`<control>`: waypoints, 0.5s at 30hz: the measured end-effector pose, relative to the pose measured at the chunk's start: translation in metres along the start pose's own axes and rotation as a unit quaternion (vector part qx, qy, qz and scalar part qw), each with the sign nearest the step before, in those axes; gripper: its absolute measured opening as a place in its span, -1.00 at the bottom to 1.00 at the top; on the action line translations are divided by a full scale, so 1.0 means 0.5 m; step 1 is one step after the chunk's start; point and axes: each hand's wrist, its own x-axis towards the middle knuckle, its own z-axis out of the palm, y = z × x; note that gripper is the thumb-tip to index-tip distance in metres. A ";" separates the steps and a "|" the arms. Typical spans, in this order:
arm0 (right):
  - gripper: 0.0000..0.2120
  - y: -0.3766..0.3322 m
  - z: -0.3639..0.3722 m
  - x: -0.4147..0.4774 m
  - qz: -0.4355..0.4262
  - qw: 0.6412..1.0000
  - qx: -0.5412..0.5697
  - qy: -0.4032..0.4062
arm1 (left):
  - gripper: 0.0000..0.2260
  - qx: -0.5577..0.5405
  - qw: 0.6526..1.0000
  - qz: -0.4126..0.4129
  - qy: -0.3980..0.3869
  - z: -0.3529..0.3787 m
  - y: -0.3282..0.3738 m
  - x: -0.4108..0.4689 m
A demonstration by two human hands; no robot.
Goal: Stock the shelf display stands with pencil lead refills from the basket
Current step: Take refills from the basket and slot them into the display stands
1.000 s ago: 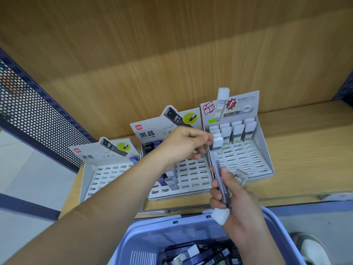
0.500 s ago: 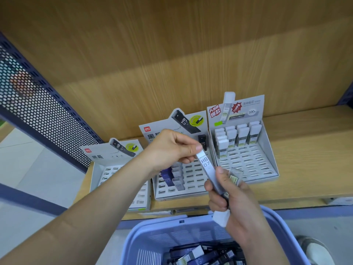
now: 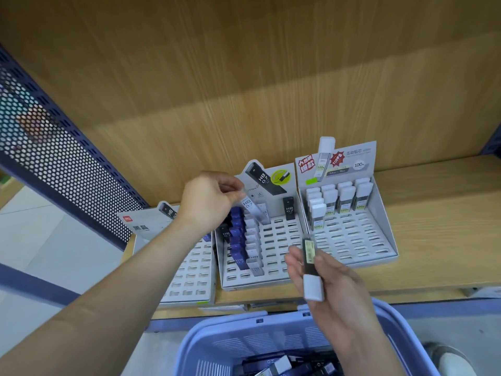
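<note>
At 6 o'clock, the blue basket (image 3: 298, 346) holds loose lead refills (image 3: 276, 366). Just beyond it, my right hand (image 3: 333, 283) holds a dark white-capped refill (image 3: 311, 264) between thumb and fingers, cap toward me. At 10 o'clock from there, my left hand (image 3: 208, 199) pinches a grey HB 0.7 refill (image 3: 252, 208), tilted over the middle stand (image 3: 273, 256) on the wooden shelf (image 3: 433, 226). At 2 o'clock is the far stand (image 3: 379, 213), part filled.

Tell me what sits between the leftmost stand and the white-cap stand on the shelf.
Head view: the middle stand, partly filled with HB refills; the left hand holds a pale refill over it.
</note>
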 end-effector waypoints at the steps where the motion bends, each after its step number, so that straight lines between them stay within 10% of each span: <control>1: -0.81 0.000 0.000 -0.002 -0.008 1.000 -0.007 0.004 | -0.90 0.015 1.000 0.003 0.002 0.006 -0.006 0.000; 15: -0.88 -0.005 -0.006 -0.005 -0.038 0.995 -0.056 0.070 | -0.89 0.136 0.985 0.099 -0.047 0.088 -0.022 -0.003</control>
